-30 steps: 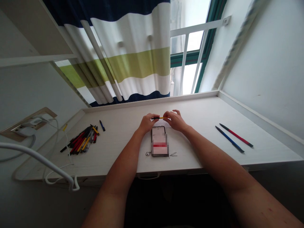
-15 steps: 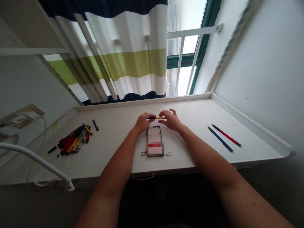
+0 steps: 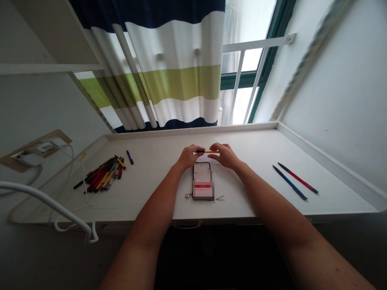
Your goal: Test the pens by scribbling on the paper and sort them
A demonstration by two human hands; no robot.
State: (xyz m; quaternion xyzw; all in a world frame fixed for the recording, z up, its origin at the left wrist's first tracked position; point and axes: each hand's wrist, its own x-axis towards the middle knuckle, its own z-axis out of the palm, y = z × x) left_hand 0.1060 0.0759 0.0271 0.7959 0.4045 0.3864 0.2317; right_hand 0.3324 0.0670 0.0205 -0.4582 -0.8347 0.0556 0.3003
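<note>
A yellow pen with a black end [image 3: 208, 152] is held level above the desk, lying crosswise between my two hands. My left hand [image 3: 188, 156] pinches its black end between thumb and fingers. Around the yellow end curl the fingers of my right hand [image 3: 225, 155], with the tip hidden against them. Beneath the pen lies a small sheet of paper with faint writing [image 3: 214, 161], partly covered by my hands. Just nearer to me a phone [image 3: 203, 181] lies flat with its screen lit and partly blurred out.
A pile of pens [image 3: 104, 175] lies on the desk at left, with one blue pen [image 3: 130, 157] apart from it. At right rest a blue pen [image 3: 289, 182] and a red pen [image 3: 298, 177]. A white curved tube [image 3: 45, 201] and cables cross the left front.
The view has shifted slightly, so the whole scene sits further right. The fingers of my right hand have lowered and drawn in closer about the yellow end of the pen.
</note>
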